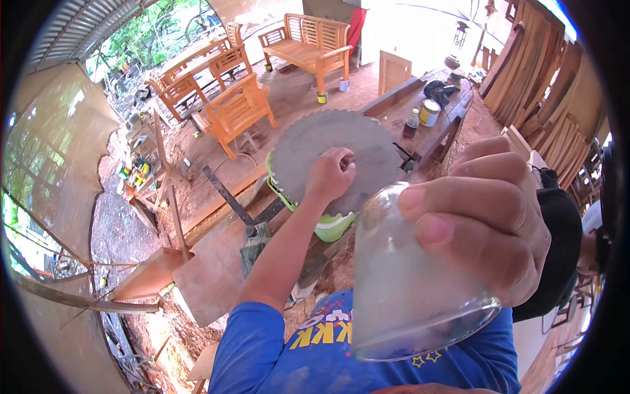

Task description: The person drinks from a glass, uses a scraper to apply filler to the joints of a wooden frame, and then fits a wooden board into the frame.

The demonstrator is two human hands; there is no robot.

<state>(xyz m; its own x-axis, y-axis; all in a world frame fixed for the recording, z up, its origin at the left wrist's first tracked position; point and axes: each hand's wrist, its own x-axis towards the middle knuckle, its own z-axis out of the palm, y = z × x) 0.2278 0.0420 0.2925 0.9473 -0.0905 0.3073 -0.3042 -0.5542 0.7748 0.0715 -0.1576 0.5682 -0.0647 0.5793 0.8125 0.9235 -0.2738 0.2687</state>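
Right hand (RH) (499, 210): fingers (482, 192) part-closed around the narrow upper end of a clear, tapered, glass-looking cup (407, 279), close to the cam; wide rim at the lower end, cup tilted. Grip spans the cup's width, i.e. not a tight pinch. Prob. best w/ even, light pressure, b/c smooth curved walls could slip & thin rim may chip if knocked on steel. Worth having rim well clear of the teeth.

Left hand (LH) (331, 174): on the large round grey toothed metal saw blade (377, 134), near its middle; fingers curled in, small gap at most. Can't tell if they've hold of anything small. Mid-blade placement looks right, as the teeth run all round the edge; light, flat pressure there should steady it w/o tipping. Forearm passes over the near edge, so lift clear of the teeth rather than drag, esp. w/ bare skin.

Blade lies over a lime-green rounded plastic-looking container (333, 228), edge overhanging, so pressing near the rim could rock it.

Beyond blade, on the long dark wooden tabletop (451, 119): small clear bottle w/ dark liquid (411, 125), yellow-and-white round can (429, 113) & black power tool (438, 92). Person in black (560, 246) is close by on the right, so elbow room's ltd.
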